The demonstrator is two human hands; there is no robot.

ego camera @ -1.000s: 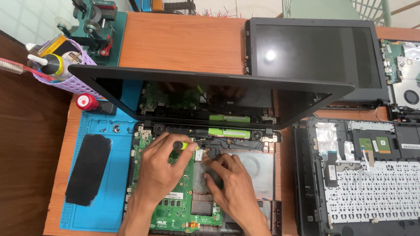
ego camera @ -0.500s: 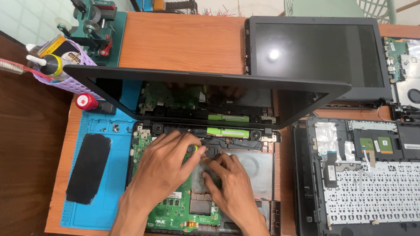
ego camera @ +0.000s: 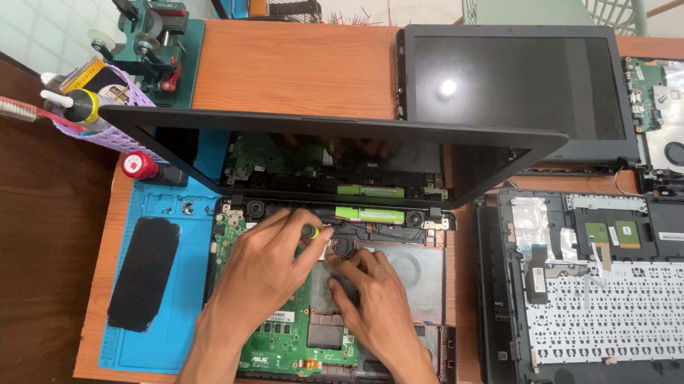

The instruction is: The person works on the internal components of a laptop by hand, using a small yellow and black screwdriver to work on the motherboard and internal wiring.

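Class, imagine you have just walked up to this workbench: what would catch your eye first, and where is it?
First, the opened laptop at the centre, its green circuit board bared, with the left hand gripping a small yellow-and-black tool and the right hand beside it. Next, the upturned keyboard cover on the right and the blue work mat on the left.

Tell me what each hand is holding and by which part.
The left hand grips a small screwdriver by its handle, over the open laptop. The right hand holds nothing; its fingertips rest inside the laptop.
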